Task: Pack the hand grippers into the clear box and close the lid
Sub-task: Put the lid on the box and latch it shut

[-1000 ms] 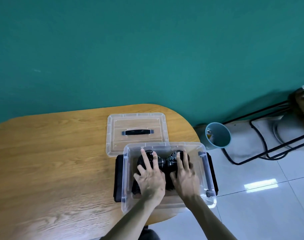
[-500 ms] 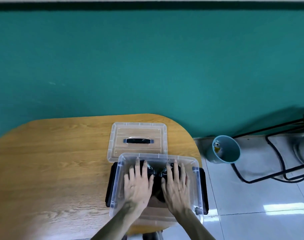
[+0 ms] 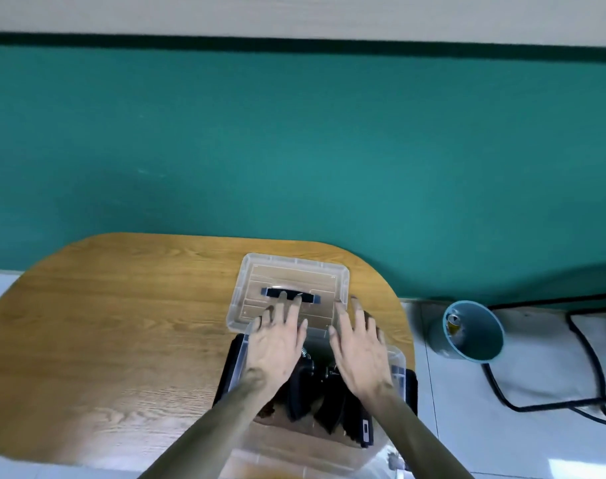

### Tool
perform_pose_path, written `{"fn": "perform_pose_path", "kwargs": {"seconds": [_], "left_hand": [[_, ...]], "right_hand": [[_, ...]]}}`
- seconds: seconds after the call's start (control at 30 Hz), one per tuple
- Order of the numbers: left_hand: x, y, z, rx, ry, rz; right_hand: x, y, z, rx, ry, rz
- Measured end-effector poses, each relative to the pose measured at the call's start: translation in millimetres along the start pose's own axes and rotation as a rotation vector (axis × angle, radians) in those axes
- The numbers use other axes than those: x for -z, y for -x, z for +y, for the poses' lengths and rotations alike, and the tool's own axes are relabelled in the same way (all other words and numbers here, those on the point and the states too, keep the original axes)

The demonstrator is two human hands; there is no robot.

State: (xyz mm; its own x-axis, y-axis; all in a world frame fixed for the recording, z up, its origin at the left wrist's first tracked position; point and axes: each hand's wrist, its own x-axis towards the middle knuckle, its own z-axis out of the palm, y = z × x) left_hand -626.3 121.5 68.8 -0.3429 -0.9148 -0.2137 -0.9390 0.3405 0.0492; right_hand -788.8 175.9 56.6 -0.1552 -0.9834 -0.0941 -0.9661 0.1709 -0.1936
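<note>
The clear box (image 3: 396, 366) stands at the table's near right edge with black hand grippers (image 3: 315, 392) lying inside it. Its clear lid (image 3: 256, 271), with a dark handle (image 3: 308, 297), lies flat on the table just behind the box. My left hand (image 3: 277, 344) hovers with fingers spread over the box's far rim, fingertips over the lid near the handle. My right hand (image 3: 360, 347) is spread over the box's far right corner, fingertips by the lid's right edge. Neither hand holds anything.
The box sits on a black mat (image 3: 227, 371) on the rounded wooden table (image 3: 122, 323). A teal wall stands behind. On the tiled floor to the right are a teal bucket (image 3: 474, 331) with a can in it and black cables (image 3: 585, 357).
Both hands have lifted off the hand grippers in the box and moved forward towards the lid. The camera has tilted up and come closer.
</note>
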Motion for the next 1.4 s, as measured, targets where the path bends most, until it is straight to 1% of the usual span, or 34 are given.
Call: {"fn": "perform_pose_path", "kwargs": {"seconds": [0.13, 0.37, 0.53, 0.67, 0.8, 0.9, 1.0, 1.1, 1.17, 1.23, 1.3, 1.4], "left_hand": [[8, -21, -8, 0.026, 0.047, -0.017], [-15, -62, -36, 0.019, 0.228, -0.135], [-26, -91, -50, 0.014, 0.209, -0.275], [-43, -112, -61, 0.028, 0.211, -0.296], [-71, -139, -73, 0.027, 0.233, -0.285], [-85, -156, -79, 0.015, 0.196, -0.246], [-102, -166, -85, 0.067, 0.195, -0.254], [-129, -169, -95, 0.094, 0.223, -0.134], [-148, -169, -105, 0.124, 0.177, -0.091], [-163, -170, -113, 0.155, 0.129, -0.103], [-172, -170, -119, 0.174, 0.147, -0.116], [-178, -167, -123, 0.171, 0.154, -0.090]], "right_hand": [[-3, -23, 4, 0.000, 0.000, -0.032], [-15, -65, 0, -0.063, -0.002, -0.227], [-40, -91, 3, -0.081, 0.017, -0.324], [-57, -109, 11, -0.100, -0.013, -0.370], [-81, -130, 19, -0.097, -0.020, -0.346], [-96, -143, 24, -0.093, -0.028, -0.373], [-111, -154, 29, -0.099, -0.047, -0.384], [-130, -164, 38, -0.098, -0.052, -0.382], [-140, -168, 42, -0.087, -0.069, -0.387], [-156, -171, 47, -0.072, -0.092, -0.391], [-170, -170, 48, -0.089, -0.127, -0.400], [-182, -164, 45, -0.136, -0.149, -0.425]]}}
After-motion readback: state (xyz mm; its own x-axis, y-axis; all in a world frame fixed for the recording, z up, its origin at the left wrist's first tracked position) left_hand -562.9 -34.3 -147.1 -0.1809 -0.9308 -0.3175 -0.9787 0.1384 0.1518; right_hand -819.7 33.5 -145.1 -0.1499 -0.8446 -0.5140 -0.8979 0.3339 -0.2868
